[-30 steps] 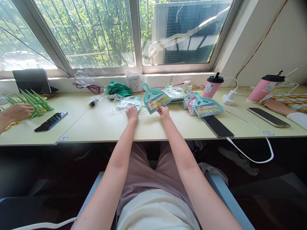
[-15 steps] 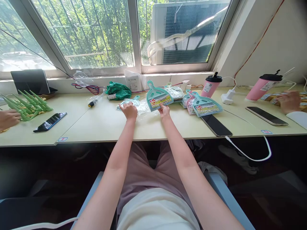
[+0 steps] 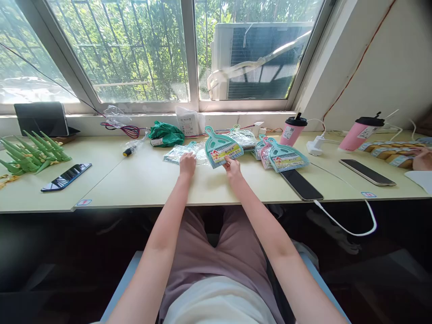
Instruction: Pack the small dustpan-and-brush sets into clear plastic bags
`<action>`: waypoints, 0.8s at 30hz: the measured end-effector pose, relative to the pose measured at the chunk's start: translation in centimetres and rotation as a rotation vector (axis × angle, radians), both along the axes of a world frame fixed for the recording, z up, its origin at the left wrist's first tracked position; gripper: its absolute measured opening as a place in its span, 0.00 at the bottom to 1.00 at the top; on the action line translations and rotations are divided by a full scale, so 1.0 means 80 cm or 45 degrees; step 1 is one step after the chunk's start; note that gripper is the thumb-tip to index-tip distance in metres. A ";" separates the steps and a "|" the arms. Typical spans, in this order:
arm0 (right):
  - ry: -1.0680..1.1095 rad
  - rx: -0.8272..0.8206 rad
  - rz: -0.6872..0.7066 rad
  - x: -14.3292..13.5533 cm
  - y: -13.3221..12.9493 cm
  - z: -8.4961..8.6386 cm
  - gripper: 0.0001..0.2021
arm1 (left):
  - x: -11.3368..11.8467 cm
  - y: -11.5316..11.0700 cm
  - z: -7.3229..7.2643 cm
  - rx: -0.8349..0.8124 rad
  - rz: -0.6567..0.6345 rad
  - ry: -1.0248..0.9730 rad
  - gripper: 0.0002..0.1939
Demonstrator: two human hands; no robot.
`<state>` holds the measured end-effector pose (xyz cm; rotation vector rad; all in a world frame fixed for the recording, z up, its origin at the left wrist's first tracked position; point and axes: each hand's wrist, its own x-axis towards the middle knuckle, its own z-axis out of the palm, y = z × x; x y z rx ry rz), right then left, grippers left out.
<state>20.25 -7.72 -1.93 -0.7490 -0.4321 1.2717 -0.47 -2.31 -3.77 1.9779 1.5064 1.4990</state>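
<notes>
A small teal toy dustpan point(image 3: 222, 152) with a yellow and white label stands tilted in my right hand point(image 3: 232, 168), its lower edge pinched between thumb and fingers. My left hand point(image 3: 187, 164) is closed at the right side of a teal piece in clear plastic wrap point(image 3: 173, 154) lying on the table. What its fingertips grip is hidden by the hand. Loose clear film point(image 3: 201, 155) lies between the hands. To the right, several similar dustpans lie overlapped, a teal one point(image 3: 286, 157) in front and a pink one point(image 3: 265, 155) behind. Further white-and-green pieces point(image 3: 243, 137) are piled behind the held one.
A phone point(image 3: 301, 184) with a white cable lies partly under the right dustpans. Pink cups point(image 3: 293, 130), a charger point(image 3: 316, 146) and another phone point(image 3: 367, 172) are further right. A green bag point(image 3: 166, 134), a screwdriver point(image 3: 128, 150) and green spiky pieces point(image 3: 32, 153) are left. A co-worker's hand point(image 3: 423, 158) is far right.
My left hand has gone from a raised, extended finger to a closed shape lower on the wrapped piece. My right hand keeps the dustpan nearly in place. The co-worker's hand at left has left view.
</notes>
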 end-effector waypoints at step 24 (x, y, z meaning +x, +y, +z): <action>-0.448 -0.058 0.078 0.050 -0.098 -0.007 0.10 | 0.017 -0.012 0.007 0.016 0.066 -0.373 0.06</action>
